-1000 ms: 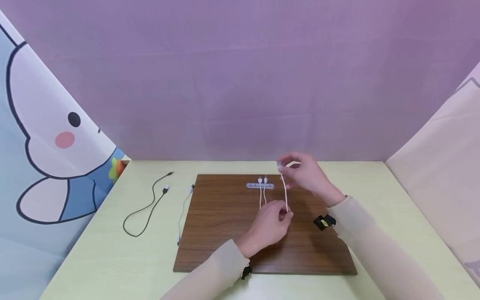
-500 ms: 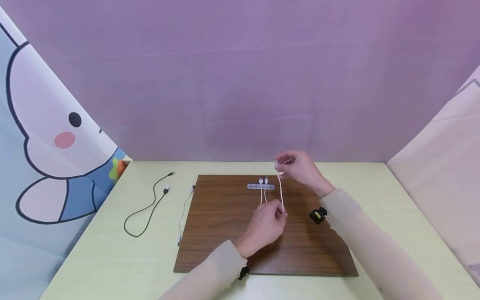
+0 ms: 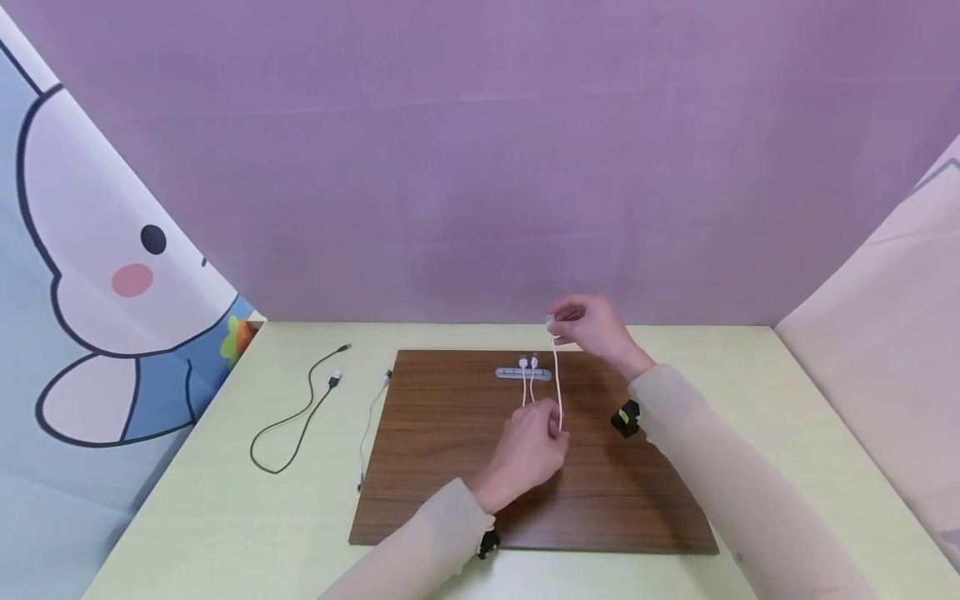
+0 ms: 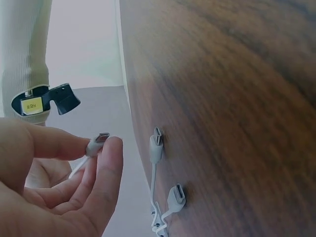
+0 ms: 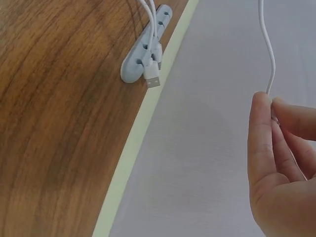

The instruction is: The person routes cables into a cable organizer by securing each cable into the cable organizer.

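A white charging cable [image 3: 557, 375] runs between my two hands over the brown board [image 3: 442, 450]. My left hand [image 3: 527, 446] pinches its lower end; in the left wrist view a small USB-C-type plug [image 4: 97, 143] shows between thumb and fingers. Higher up, near the board's far edge, my right hand [image 3: 597, 332] pinches the other end at its USB plug [image 3: 551, 323]. In the right wrist view the fingertips mostly hide that plug. A pale grey cable clip [image 5: 134, 64] on the board holds two white cables, their USB plugs [image 5: 152, 75] pointing past the far edge.
A black cable [image 3: 271, 427] lies looped on the pale table [image 3: 202, 517] at the left. Beside the board's left edge lies a short thin cable [image 3: 368, 425]. A purple cloth [image 3: 480, 167] hangs behind the table.
Both hands have shifted a little left, the right one also slightly up toward the back. The cable between them now hangs closer to the clip and more upright.
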A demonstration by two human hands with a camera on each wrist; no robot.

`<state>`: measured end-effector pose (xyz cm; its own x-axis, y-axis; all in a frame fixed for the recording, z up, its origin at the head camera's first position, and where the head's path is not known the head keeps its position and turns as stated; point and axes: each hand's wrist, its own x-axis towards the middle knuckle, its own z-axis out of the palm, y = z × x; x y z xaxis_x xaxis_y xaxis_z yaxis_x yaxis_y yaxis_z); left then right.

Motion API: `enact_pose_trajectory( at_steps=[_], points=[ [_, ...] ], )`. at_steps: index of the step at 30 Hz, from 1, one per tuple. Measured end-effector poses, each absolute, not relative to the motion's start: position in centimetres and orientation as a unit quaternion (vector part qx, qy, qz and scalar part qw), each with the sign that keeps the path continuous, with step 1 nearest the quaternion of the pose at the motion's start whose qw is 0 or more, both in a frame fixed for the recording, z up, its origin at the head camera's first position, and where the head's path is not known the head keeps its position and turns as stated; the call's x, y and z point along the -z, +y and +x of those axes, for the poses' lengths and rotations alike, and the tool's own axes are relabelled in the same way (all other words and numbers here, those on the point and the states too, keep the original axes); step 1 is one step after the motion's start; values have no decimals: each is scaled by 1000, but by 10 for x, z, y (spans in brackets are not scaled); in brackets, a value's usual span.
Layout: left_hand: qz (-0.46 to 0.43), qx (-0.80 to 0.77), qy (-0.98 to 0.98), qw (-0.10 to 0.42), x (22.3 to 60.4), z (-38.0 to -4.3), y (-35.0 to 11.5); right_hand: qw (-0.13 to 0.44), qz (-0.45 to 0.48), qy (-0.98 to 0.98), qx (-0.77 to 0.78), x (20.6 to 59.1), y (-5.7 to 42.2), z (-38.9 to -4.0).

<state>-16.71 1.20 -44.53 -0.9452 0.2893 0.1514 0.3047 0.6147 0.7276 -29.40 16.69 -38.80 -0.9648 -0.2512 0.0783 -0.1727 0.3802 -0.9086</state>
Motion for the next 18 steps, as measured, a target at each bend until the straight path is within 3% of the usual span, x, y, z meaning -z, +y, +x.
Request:
enact_pose_trajectory(
  at_steps=[18],
  points=[
    [-123,357,-925,-42,442,-164,10,51,-98,853,510,417,157,-309]
  ],
)
